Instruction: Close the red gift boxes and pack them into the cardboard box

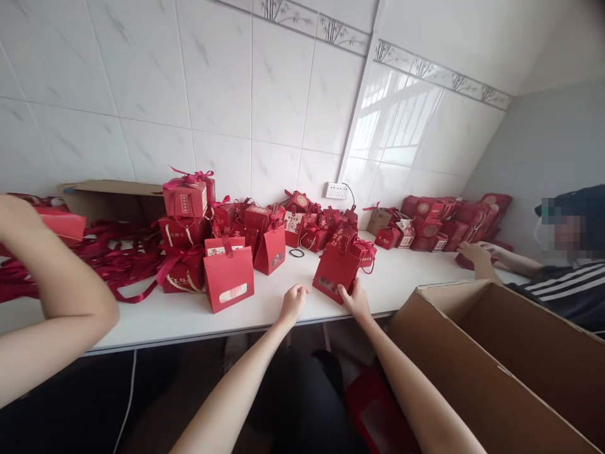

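Note:
A red gift box [334, 268] with a peaked top and a small clear window stands tilted at the table's front edge. My right hand [357, 301] grips its lower right side, thumb across the front. To the left of that box, my left hand [293, 304] is closed with its fingers curled, just above the table edge and apart from the box. I see nothing in it, though its palm is hidden. Left of this hand stands a larger red window box [229, 277] with a ribbon at its top; another red peaked box [270, 250] is behind it.
Stacked red gift boxes [184, 233] and a ribbon heap [113, 252] lie left. A black ring [297, 253] lies mid-table. An open carton [501, 366] stands right. A neighbour's arm [61, 284] reaches in left; another person's hands [477, 252] work at far right.

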{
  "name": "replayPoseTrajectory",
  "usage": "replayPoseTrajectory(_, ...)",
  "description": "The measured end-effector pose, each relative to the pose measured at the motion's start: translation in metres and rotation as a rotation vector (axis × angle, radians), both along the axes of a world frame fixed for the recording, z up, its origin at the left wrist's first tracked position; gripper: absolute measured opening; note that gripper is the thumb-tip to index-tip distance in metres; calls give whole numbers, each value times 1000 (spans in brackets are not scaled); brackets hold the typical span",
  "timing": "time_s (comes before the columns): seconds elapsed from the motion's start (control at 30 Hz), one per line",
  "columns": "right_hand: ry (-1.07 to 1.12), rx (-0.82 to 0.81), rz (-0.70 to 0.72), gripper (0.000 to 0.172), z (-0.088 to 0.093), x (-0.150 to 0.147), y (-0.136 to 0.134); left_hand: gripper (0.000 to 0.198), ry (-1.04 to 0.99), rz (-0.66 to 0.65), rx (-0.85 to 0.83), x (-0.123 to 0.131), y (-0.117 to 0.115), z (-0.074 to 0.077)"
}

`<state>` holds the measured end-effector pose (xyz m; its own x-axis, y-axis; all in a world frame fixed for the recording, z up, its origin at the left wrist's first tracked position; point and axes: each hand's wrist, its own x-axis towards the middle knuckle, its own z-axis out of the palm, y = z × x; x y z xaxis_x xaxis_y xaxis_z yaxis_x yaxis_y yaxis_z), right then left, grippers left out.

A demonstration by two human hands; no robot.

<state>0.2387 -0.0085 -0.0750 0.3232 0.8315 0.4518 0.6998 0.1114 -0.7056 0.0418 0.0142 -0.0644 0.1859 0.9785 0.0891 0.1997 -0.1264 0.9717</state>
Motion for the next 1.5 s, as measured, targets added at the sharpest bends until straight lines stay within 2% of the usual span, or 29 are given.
replayPoseTrajectory(0.1,5,39,66,53,-3,3,3,22,-62,-26,40,-1,-4,0)
replayPoseTrajectory(0.23,11,65,223,50,-4,8,4,17,-128,-37,67,-5,-8,-2)
replayPoseTrajectory(0.33,25,62,330,49,-2,12,2,19,-142,-7,77,-9,-12,3)
replayPoseTrajectory(0.47,21,16,470,49,1,17,-4,30,-155,70,146,-11,-11,23)
replayPoseTrajectory(0.63,-25,-82,617,51,8,5,-6,40,-113,7,379,-2,-4,56)
replayPoseTrajectory(0.73,16,-147,698,53,11,1,-5,32,-114,45,378,1,-1,63)
replayPoseTrajectory(0.8,82,-102,692,65,15,4,-6,25,-155,119,387,-1,0,65)
replayPoseTrajectory(0.87,184,52,591,73,24,10,-10,23,-181,193,428,-5,1,67)
replayPoseTrajectory(0.9,225,140,515,68,31,12,-12,22,-176,211,450,-6,2,69)
replayPoseTrajectory(0.97,200,259,398,46,51,10,-16,22,-120,201,486,-7,4,74)
replayPoseTrajectory(1.03,24,240,411,26,74,1,-15,20,-28,141,492,-5,7,79)
replayPoseTrajectory(1.13,-75,186,482,14,97,-20,-8,16,34,67,448,1,8,81)
replayPoseTrajectory(1.2,-43,174,504,11,100,-32,-3,15,4,69,399,5,6,79)
replayPoseTrajectory(1.27,5,169,490,11,95,-39,-1,15,-35,98,374,8,4,76)
replayPoseTrajectory(1.4,82,165,454,14,82,-43,-1,9,-65,112,413,9,3,73)
replayPoseTrajectory(1.5,116,148,464,15,81,-44,0,8,-62,80,438,7,3,75)
